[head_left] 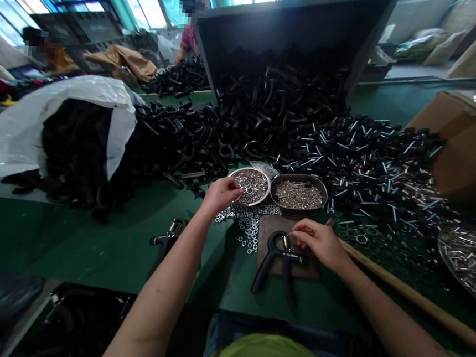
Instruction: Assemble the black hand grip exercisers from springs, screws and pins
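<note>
In the head view, the left hand (221, 192) is at the near left edge of a round dish (268, 190) of small metal parts, thumb and fingertips drawn together beside a shiny ring (249, 190); whether they grasp anything cannot be told. The right hand (323, 245) is half curled just right of the spring (285, 242) of a black hand grip (286, 269); whether its fingers pinch something or merely rest there cannot be made out. That grip lies on a brown board (267, 228), its legs spread toward the near side and past the board's edge.

A second hand grip (164, 242) lies to the left on the green table (221, 280), partly behind the left forearm. Loose nuts (250, 232) spread between the round dish and the board. An oval tin (302, 212) of metal pieces stands right of the dish. A wooden rod (411, 296) slants toward the near right. Farther off are heaped black handles (183, 140), a large bin (298, 9) and, on the right, black-headed bolts (373, 151). Two other people (188, 40) are at the far left.
</note>
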`<state>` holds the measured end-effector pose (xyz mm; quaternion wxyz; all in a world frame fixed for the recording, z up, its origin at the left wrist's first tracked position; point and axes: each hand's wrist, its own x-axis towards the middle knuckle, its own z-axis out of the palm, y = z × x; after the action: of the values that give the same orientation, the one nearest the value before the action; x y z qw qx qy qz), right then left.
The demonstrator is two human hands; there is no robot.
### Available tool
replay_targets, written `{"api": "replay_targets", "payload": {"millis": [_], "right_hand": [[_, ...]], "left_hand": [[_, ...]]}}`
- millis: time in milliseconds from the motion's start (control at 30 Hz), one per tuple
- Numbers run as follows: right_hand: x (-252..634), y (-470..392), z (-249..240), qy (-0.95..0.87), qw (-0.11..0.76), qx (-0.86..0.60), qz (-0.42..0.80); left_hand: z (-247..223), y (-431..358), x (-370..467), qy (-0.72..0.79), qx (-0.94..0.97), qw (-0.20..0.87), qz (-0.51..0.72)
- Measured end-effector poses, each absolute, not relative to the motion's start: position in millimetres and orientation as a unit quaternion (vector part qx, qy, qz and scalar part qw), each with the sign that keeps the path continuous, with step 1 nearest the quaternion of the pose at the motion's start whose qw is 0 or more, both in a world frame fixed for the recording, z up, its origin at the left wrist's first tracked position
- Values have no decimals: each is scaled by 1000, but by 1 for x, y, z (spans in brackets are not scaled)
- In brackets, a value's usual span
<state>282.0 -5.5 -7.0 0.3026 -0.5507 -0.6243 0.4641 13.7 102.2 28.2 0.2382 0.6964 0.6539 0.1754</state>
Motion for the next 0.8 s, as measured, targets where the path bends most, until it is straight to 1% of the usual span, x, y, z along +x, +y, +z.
{"api": "replay_targets", "payload": {"millis": [67,133,200,267,367,533,800], "right_hand": [[279,-4,-9,-647,280,-564,429],[275,0,-10,-670,259,-573,394],[271,3,-11,-701,231,-573,356],[268,5,-11,-736,197,-569,309],[261,2,-10,-767,163,-564,260],[253,-3,-8,-804,97,-560,174],[261,7,-8,-794,94,-569,193]], "left_hand": [[21,77,24,575,623,440,297],[11,48,37,491,514,603,361],[1,20,48,441,416,705,367],[-7,-1,57,419,334,768,351],[-14,-18,63,407,250,813,333],[-16,-21,64,386,205,832,343],[-19,-18,65,427,242,788,370]]}}
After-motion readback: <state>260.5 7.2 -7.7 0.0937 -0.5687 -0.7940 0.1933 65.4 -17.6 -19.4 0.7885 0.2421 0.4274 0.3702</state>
